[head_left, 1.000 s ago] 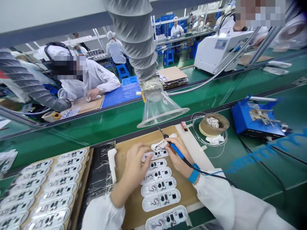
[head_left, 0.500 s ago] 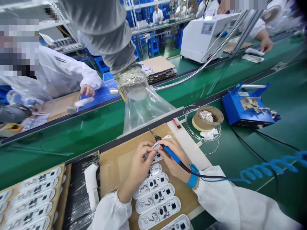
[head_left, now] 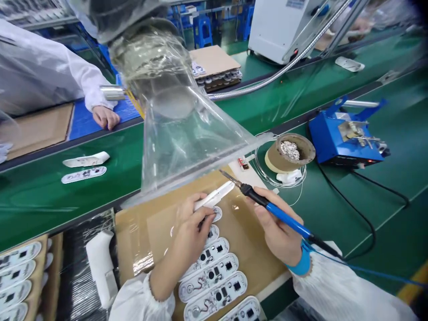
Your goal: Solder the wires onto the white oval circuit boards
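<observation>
My left hand (head_left: 190, 229) grips a long white plastic shell (head_left: 216, 196), tilted up so that its edge shows. Its inner side is hidden from me. Closed around a soldering iron (head_left: 287, 219) with a blue handle, my right hand (head_left: 279, 229) is apart from the shell. The iron's bare metal tip points left, just above the shell's far end. Below my left hand lies a row of white oval shells (head_left: 216, 296) fitted with circuit boards and wires, on a brown cardboard sheet (head_left: 259, 249).
A clear fume hood (head_left: 187, 133) hangs over the cardboard's far edge. Right of it stand a solder pot-like round container (head_left: 279, 154) and a blue iron stand (head_left: 347, 138). A white handheld casing (head_left: 100, 267) lies at left. Across the green belt (head_left: 127, 147) rests a co-worker's hand (head_left: 105, 117).
My right hand has drawn away to the right with the soldering iron. The white shell in my left hand is now tilted up. Two white parts now show on the belt at left.
</observation>
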Motion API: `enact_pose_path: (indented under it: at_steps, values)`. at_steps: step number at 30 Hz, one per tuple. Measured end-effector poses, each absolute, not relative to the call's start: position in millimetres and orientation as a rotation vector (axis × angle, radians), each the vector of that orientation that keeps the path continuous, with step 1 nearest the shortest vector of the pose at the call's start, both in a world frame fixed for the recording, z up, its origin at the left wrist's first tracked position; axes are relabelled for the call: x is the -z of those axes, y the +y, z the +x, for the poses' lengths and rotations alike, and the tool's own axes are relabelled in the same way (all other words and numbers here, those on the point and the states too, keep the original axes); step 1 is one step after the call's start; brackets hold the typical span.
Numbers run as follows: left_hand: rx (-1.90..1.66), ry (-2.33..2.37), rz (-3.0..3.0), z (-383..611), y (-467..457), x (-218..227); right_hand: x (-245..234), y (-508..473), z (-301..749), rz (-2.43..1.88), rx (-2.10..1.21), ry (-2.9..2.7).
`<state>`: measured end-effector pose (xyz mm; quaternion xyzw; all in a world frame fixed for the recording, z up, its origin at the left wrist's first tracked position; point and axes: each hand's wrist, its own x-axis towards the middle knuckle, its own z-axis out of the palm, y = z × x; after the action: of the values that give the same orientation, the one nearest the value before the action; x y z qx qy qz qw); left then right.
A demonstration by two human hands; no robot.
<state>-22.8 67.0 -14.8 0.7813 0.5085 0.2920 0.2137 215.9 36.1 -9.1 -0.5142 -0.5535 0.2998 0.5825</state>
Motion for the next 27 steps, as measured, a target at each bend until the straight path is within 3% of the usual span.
enact_pose_path:
  at_steps: [9, 27]
  values:
    - [-0.713, 1.409, 2.245, -22.4, 71.9, 12.4, 15.7, 12.7, 230.2, -1.218, -0.843, -1.164]
    - [-0.74, 1.341, 2.286, -24.3, 74.8, 14.8, 9.2, 20.1, 231.0, -1.256, -0.798, -1.204]
